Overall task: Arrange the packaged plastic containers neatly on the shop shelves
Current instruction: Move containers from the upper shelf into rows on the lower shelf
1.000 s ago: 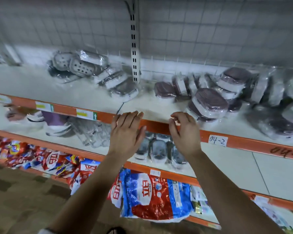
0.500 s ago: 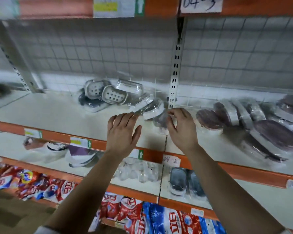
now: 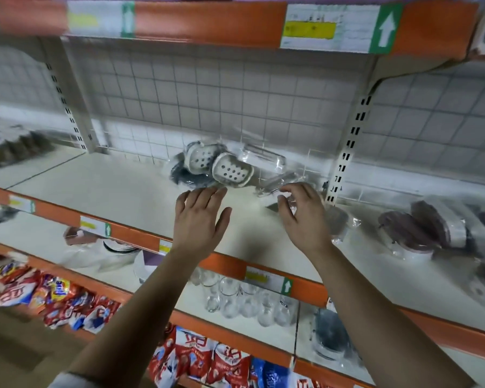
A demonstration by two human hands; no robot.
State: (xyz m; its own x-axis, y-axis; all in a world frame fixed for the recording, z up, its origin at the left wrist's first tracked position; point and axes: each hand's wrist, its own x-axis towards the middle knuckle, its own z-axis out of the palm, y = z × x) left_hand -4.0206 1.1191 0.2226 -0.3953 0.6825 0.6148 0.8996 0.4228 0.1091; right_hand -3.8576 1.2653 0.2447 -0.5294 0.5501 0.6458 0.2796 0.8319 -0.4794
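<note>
Several packaged plastic containers lie in a loose heap at the back of the white shelf (image 3: 118, 191): a white perforated tray (image 3: 231, 170), a second one (image 3: 200, 158) behind it, and clear wrapped boxes (image 3: 263, 156). My left hand (image 3: 199, 217) is flat with straight fingers, its tips just short of the front tray. To the right, my right hand (image 3: 303, 214) curls its fingers and thumb over a wrapped dark-lidded container (image 3: 337, 219), which it mostly hides. More dark-lidded containers (image 3: 431, 228) lean together on the shelf section to the right.
A slotted metal upright (image 3: 347, 152) divides the shelf sections just right of my right hand. The orange edge of the upper shelf (image 3: 207, 21) hangs overhead. Below are drinking glasses (image 3: 235, 298) and, lower down, red and blue detergent bags (image 3: 53, 292).
Both hands reached up and forward from the shelf's front edge onto the shelf, to the heap of packages. The view swung left and up.
</note>
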